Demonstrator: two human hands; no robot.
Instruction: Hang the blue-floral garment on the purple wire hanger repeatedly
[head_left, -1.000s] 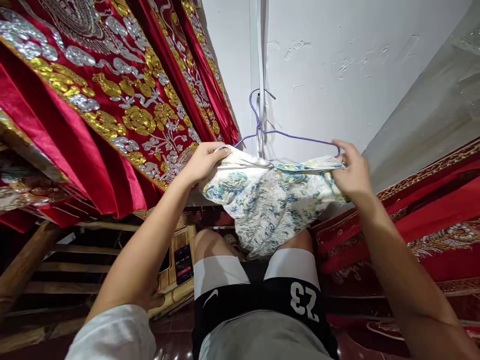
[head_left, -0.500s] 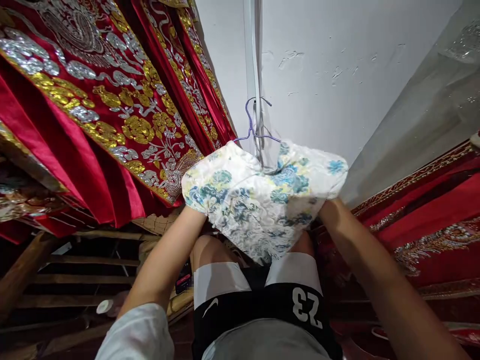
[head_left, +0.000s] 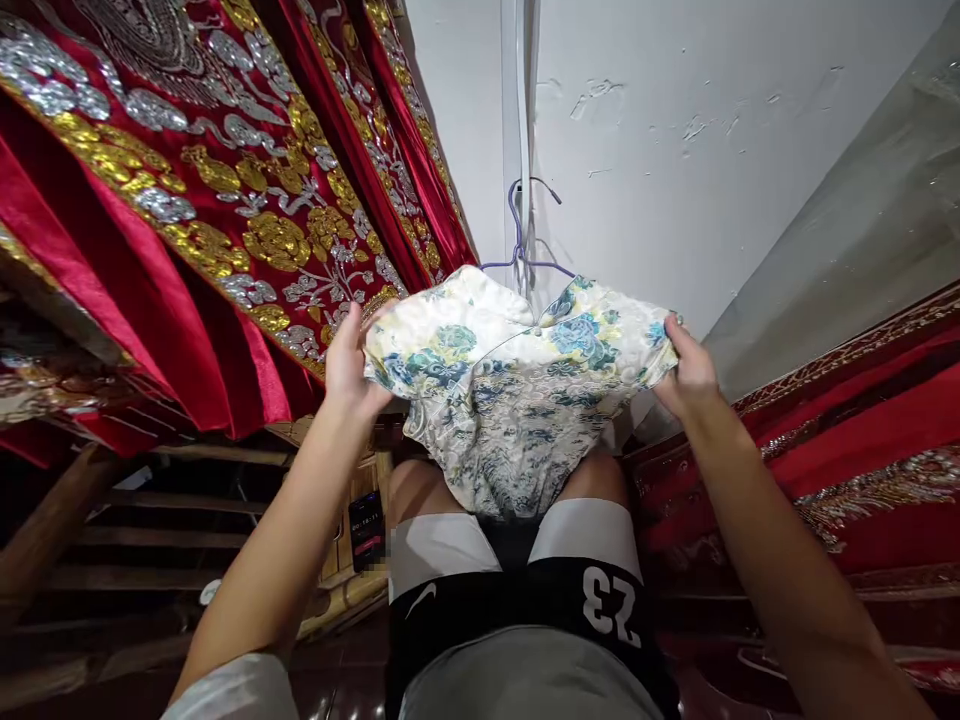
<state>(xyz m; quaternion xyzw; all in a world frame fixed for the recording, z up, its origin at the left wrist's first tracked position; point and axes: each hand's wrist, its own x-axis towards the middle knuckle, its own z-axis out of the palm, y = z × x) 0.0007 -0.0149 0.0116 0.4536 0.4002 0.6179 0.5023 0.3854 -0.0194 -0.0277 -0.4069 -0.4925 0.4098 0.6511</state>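
Note:
A white cheongsam (head_left: 517, 400) with blue, green and yellow flowers hangs before me on a thin purple hanger (head_left: 519, 245). It has short sleeves and a slanting front closure, and its lower part bunches and falls above my knees. At the sleeve end on the left, my left hand (head_left: 351, 370) is closed on the cloth, thumb up and fingers partly behind it. My right hand (head_left: 686, 368) pinches the other sleeve's edge, its thumb on top and the remaining fingers mostly hidden. Between the two hands the shoulders are stretched wide.
Red cloth with gold and silver embroidery (head_left: 277, 230) hangs at the left. A white pipe (head_left: 523, 100) runs down the pale wall (head_left: 675, 130) behind the hanger. More red garments (head_left: 885, 450) hang at the right. A phone (head_left: 367, 530) lies beside a bamboo frame (head_left: 172, 540).
Both hands, hidden by the cheongsam before, now show at its sleeve ends. They have moved up and outward. The cloth is spread flatter, with its front closure in sight.

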